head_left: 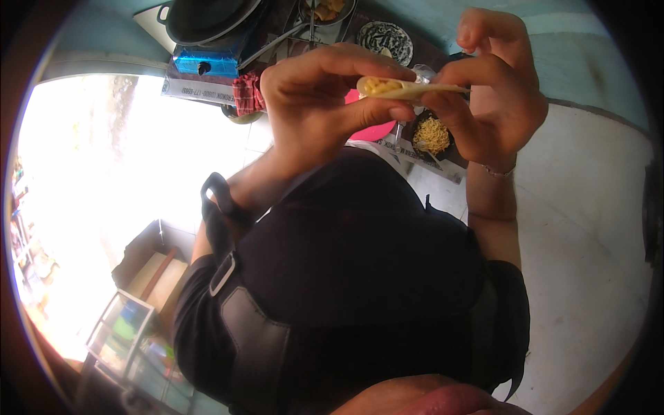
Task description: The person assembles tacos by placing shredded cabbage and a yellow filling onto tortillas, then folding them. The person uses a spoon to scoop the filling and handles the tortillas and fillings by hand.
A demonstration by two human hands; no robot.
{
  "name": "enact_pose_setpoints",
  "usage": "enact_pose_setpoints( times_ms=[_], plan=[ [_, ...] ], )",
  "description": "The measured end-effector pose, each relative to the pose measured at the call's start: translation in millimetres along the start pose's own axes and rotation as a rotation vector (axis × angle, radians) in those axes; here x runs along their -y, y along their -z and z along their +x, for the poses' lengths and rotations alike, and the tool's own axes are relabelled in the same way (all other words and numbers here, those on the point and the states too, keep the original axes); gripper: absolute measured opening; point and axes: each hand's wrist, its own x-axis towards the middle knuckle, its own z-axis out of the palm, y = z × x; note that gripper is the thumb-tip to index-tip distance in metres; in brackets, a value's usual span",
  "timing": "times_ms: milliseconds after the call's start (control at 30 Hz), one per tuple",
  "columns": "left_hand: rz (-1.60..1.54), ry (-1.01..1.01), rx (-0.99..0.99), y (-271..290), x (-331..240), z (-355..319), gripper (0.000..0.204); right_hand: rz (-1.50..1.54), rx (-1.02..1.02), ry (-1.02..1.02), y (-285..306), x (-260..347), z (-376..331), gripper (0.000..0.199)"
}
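— While we are looking down past a black shirt [360, 242], what are our hands doing?

— We are holding a wrapper [408, 88] filled with yellow filling between them, up in front of the chest. Our left hand [318, 104] is pinching its near end, thumb under and fingers over; our right hand [491, 90] is closing on the far edge. Both hands are together on it.

— And what are we seeing of the surface beneath?

— We are standing over a dark counter [443, 158] against a teal wall [574, 62]. A bowl of noodles [431, 135] is sitting just below the wrapper, a pink plate [373, 130] beside it. Farther back we are seeing a patterned dish [387, 38], a black pan [207, 17] on a blue stove [206, 63], and a red checked cloth [247, 93].

— The room?

— Pale floor [588, 277] is spreading to our right. Daylight is washing out the left side, where a cardboard box [149, 270] and a glass case [124, 332] are standing.
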Motion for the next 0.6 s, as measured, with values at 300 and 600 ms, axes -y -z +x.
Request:
enact_pose_setpoints(
  times_ms=[300,600],
  plan=[
    [-0.158,0.491,-0.144,9.1,11.8,-1.3,0.024,0.085,0.082,-0.324,1.9,1.2,7.3,0.022],
    [-0.437,0.563,-0.168,19.7,19.9,0.1,0.020,-0.028,0.046,-0.280,4.7,3.1,6.3,0.029]
  ],
)
